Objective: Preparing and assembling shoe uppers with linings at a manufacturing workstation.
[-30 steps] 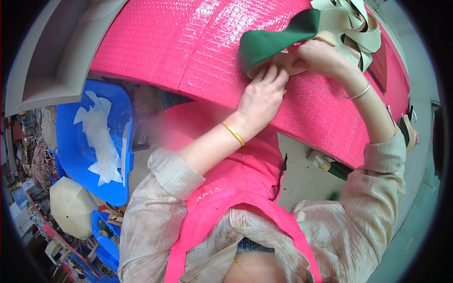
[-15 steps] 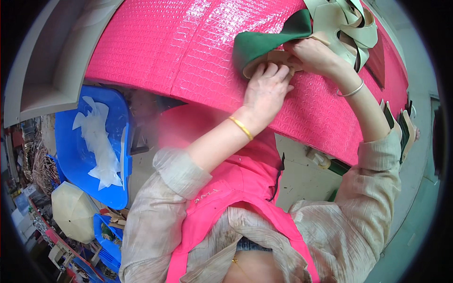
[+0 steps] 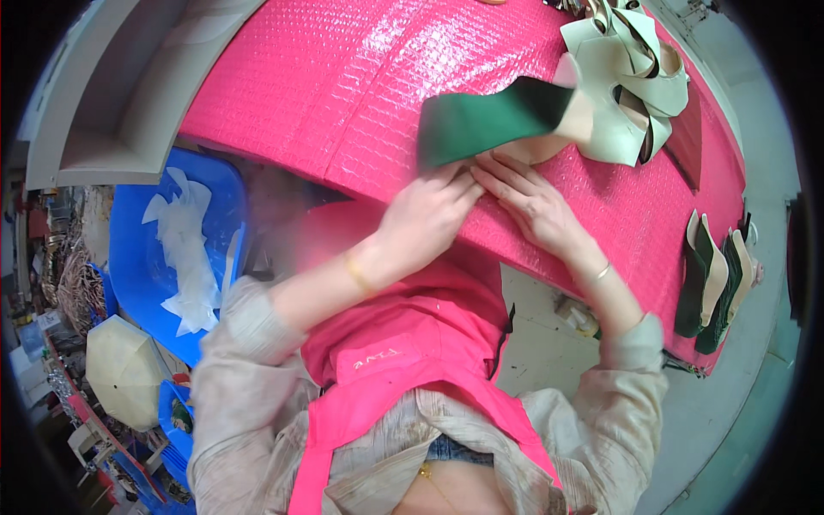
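A curved piece of green leather (image 3: 493,124) with a beige lining, shaped like a shoe upper, stands on the table near its front edge. My left hand (image 3: 429,215) is closed at the piece's lower near edge, its fingertips pinching there and partly hidden. Beside it my right hand (image 3: 536,206) has its fingers pressed together on the same edge, touching my left fingertips. The green piece is slightly blurred. Its right end meets a pile of pale green leather pieces (image 3: 614,94) with beige and dark undersides.
Pink textured sheeting covers the table (image 3: 300,94). At the right edge hang several green and beige pieces (image 3: 708,279); a dark red flat piece (image 3: 687,142) lies behind. Left are a grey shelf (image 3: 116,120), a blue bin (image 3: 137,257) with white sheets and a cream umbrella-like thing (image 3: 124,373).
Both hands have come closer to me, and my right hand has moved down next to my left. The green piece has swung nearer and turned, showing more of its green side.
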{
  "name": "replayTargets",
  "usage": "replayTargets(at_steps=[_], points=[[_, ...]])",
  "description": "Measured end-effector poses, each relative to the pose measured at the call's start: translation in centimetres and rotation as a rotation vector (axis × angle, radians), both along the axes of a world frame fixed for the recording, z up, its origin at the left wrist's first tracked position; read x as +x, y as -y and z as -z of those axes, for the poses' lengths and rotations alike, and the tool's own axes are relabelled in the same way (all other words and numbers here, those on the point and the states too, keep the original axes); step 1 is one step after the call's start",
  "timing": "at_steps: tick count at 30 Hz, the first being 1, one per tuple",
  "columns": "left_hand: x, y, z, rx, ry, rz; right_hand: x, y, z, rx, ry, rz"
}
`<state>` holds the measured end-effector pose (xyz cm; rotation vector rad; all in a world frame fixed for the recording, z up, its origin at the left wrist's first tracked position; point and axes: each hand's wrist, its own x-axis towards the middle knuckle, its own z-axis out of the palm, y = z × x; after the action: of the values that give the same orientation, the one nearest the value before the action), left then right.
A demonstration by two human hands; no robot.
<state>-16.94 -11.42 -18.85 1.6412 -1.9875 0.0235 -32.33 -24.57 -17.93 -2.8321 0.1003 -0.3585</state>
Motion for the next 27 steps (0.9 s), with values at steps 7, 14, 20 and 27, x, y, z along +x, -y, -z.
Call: replayTargets(at_steps=[7,14,20,27], points=[[4.1,-1.9,-2.5,0.219,0.765,-0.121,4.8,-2.3,-1.5,0.284,0.024,0.243],[5.7,-0.3,-3.3,0.178,0.63,0.014,10.7,-1.7,0.6,-0.213,0.244,0.488],[6.1,-0.7,-2.4,0.065,0.47,-0.001,10.2,-2.5,0.7,-0.055,0.241,0.507],[6.3,-0.6,-2.3,0.146,0.474,0.028,10.2,-0.1,3.5,0.182,0.157,0.629]])
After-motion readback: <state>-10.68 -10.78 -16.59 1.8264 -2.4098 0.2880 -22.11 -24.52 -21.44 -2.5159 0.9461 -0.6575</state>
